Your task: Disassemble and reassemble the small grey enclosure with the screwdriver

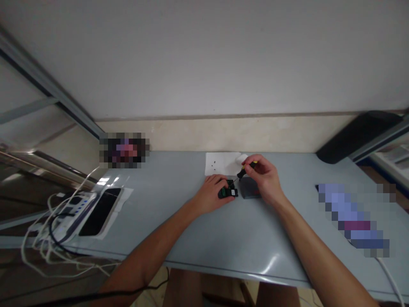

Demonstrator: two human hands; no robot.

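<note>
My left hand is closed around a small black device with a green circuit board, resting on the grey table. Between the fingers of my right hand is a black and yellow screwdriver, tilted, with its thin shaft pointing down left at the board. Whether the tip sits in a screw is too small to tell. A dark grey flat case lies under my right hand, just right of the device. Behind both hands is a white sheet of paper with several tiny dark pieces, perhaps screws, on it.
At the left, a dark-screened phone lies beside a power strip with tangled white cables. A black cylinder leans at the back right. Blurred items lie at the far left and right. A wall closes off the back.
</note>
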